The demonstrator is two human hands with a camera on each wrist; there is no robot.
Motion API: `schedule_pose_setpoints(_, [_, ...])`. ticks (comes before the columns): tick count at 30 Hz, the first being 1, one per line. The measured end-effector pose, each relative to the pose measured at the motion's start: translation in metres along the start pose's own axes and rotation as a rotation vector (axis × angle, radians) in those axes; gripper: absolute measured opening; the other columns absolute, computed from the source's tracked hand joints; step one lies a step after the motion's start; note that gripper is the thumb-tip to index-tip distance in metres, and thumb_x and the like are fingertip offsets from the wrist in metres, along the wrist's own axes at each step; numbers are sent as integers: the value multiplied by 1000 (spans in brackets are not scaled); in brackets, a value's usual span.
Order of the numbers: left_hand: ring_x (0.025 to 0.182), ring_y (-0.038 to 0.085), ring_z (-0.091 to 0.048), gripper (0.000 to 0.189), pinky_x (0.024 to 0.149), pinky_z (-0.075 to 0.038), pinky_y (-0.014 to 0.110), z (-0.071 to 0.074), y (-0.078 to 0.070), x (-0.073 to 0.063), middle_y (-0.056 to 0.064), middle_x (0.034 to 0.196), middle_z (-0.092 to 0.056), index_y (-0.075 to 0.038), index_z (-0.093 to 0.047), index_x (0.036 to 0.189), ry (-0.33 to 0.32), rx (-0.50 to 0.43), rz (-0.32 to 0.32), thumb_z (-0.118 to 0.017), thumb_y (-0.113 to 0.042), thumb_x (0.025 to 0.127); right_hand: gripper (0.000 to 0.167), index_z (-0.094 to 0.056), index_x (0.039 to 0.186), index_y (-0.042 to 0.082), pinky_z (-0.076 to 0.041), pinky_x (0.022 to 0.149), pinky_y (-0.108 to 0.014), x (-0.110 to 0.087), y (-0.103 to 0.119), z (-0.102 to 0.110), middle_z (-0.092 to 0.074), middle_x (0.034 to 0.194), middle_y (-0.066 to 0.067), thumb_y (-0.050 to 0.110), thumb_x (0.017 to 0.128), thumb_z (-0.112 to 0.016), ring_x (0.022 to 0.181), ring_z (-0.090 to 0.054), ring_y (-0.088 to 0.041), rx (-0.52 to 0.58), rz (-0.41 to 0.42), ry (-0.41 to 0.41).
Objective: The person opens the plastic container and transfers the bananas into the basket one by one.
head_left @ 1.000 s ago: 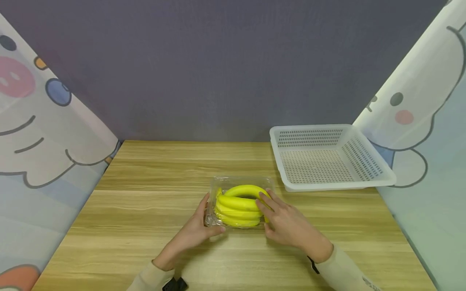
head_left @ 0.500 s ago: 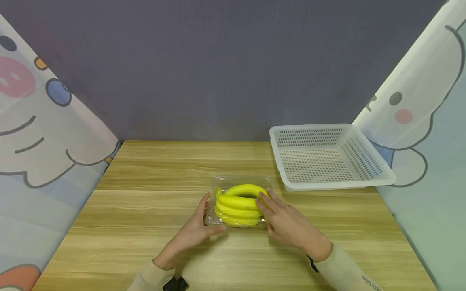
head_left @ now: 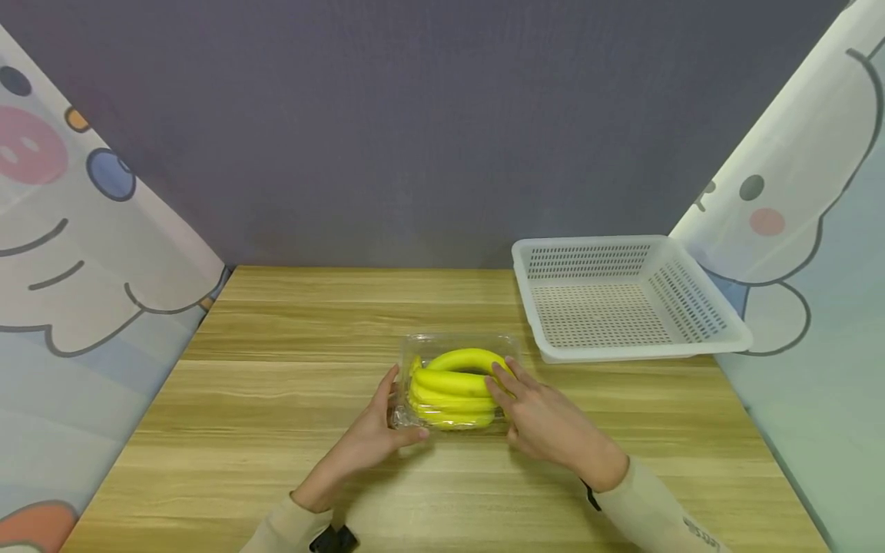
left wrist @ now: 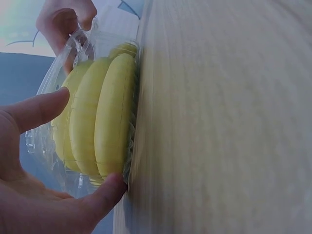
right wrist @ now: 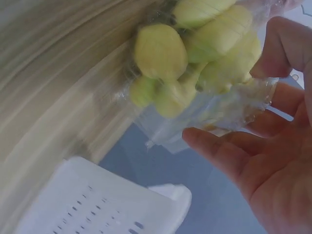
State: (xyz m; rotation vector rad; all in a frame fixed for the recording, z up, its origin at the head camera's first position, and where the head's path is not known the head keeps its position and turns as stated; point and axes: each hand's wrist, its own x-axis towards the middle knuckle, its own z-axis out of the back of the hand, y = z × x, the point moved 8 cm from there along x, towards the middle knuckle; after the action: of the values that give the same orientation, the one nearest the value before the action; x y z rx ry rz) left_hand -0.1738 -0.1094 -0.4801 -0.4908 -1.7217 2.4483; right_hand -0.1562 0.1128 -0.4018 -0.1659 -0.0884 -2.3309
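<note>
Left: cartoon panel point(head_left: 69, 238), then wood table point(head_left: 276, 330). Left hand point(head_left: 368, 439) at the left end of the plastic box point(head_left: 404, 418), thumb and fingers spread, thumb at the near side. Box sits mid-table, bananas point(head_left: 452, 401) inside. Right hand point(head_left: 549, 426) on the box's right end, fingertips over the top; can't tell if it's pinching the plastic or just touching. White basket point(head_left: 636, 355) farther right, toward the back, apart from the box.
</note>
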Motion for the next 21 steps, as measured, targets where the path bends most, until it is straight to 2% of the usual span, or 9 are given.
schedule_pose_setpoints(5, [140,43,-39,119,110,-35,63,0,0,1,21,159,-30,-13,-4,164,-2,-2,-9,-89,-25,80,65,-60,139,-3,-60,70,-33,-1,0,2,-50,147,-27,0,74,-65,136,-46,-48,39,-2,11])
schedule_pose_setpoints(8, [142,45,-35,120,112,-30,65,1,1,0,22,159,-30,-12,-4,164,-10,11,-6,-89,-25,80,64,-59,140,-1,-56,62,-31,-1,0,1,-49,149,-26,1,77,-65,137,-45,-47,51,-9,13])
schedule_pose_setpoints(10, [144,46,-32,121,114,-26,67,1,2,0,22,160,-30,-12,-4,164,-12,23,-1,-89,-26,79,63,-59,141,0,-55,60,-32,-2,-1,0,-49,149,-25,3,78,-66,137,-45,-46,50,-14,4])
schedule_pose_setpoints(12, [146,46,-28,121,114,-21,69,1,3,0,22,161,-29,-13,-5,164,-15,33,6,-89,-28,79,63,-60,140,1,-58,64,-35,-2,-2,1,-50,148,-24,4,78,-66,137,-46,-46,53,-15,-9])
schedule_pose_setpoints(19, [146,46,-28,120,113,-23,69,1,4,0,21,161,-28,-15,-4,164,-16,34,14,-88,-28,80,58,-63,137,3,-46,55,-23,-4,-5,6,-52,147,-24,11,80,-74,136,-46,-46,137,-6,-66])
schedule_pose_setpoints(21, [145,46,-30,119,113,-25,69,1,4,-1,21,161,-28,-15,-4,164,-14,26,12,-88,-28,80,56,-65,135,3,-54,62,-27,-4,-6,9,-54,145,-24,14,81,-77,135,-48,-46,157,-6,-101])
